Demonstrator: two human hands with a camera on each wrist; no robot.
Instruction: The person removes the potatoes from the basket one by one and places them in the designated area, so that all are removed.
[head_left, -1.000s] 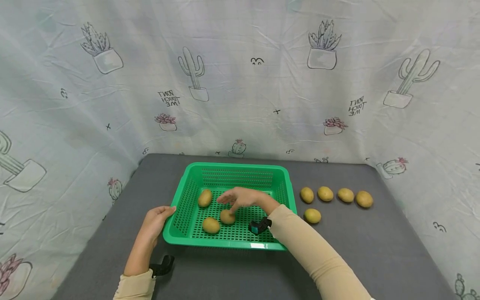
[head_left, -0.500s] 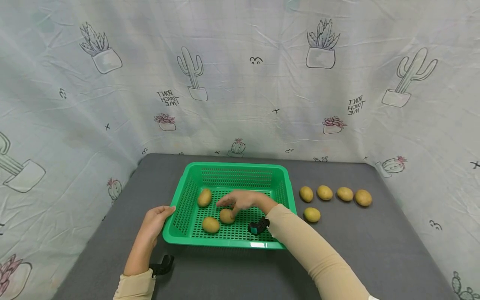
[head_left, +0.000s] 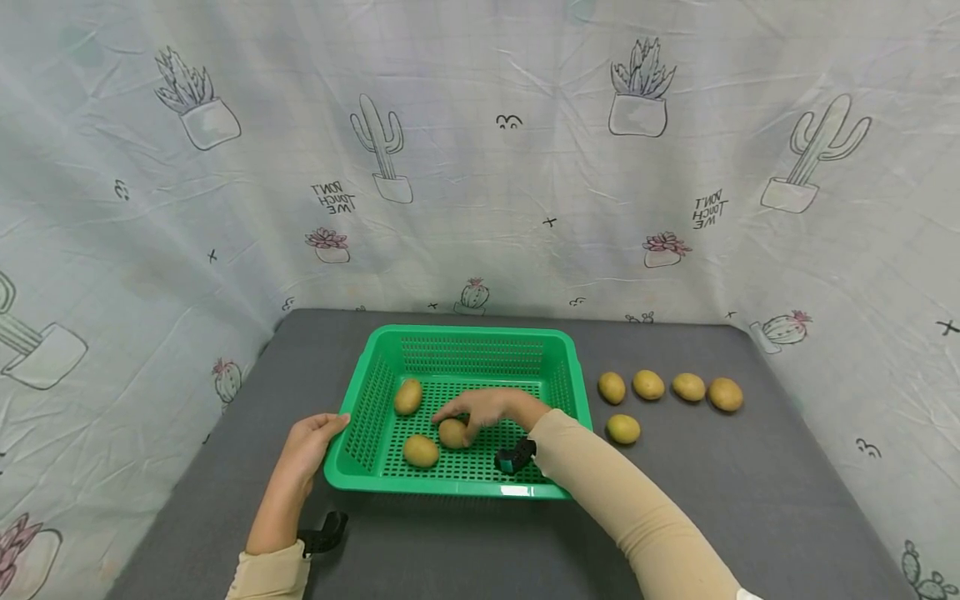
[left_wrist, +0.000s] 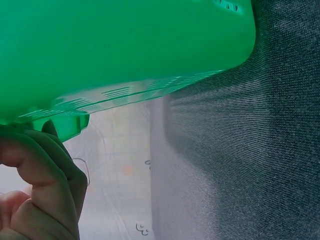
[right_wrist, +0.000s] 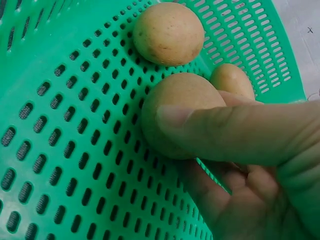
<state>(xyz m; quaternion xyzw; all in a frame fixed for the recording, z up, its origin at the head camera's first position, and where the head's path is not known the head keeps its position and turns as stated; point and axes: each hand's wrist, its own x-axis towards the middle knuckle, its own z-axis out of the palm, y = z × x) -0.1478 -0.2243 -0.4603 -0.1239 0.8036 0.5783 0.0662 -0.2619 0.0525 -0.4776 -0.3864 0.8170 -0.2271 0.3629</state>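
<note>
A green perforated plastic basket [head_left: 457,484] stands on the dark grey table. My left hand [head_left: 307,446] grips its left rim, thumb on top; in the left wrist view the curled fingers [left_wrist: 55,175] are under the rim. Inside the basket, my right hand [head_left: 489,407] holds a yellow-brown potato [head_left: 452,433] on the basket floor. The right wrist view has the thumb pressed on this potato [right_wrist: 175,92] and the other fingers round its far side, partly hidden. Beside it lies a second potato [head_left: 421,451], and a third potato [head_left: 408,397] is farther back.
Right of the basket, several potatoes [head_left: 648,385] form a loose row on the table [head_left: 750,500]. A greener-yellow potato [head_left: 623,429] lies in front of that row. A pale curtain [head_left: 480,167] with cactus drawings hangs behind and at the sides.
My right hand has come down a little, and its thumb and fingers have closed round the potato. The left hand keeps its grip on the basket rim.
</note>
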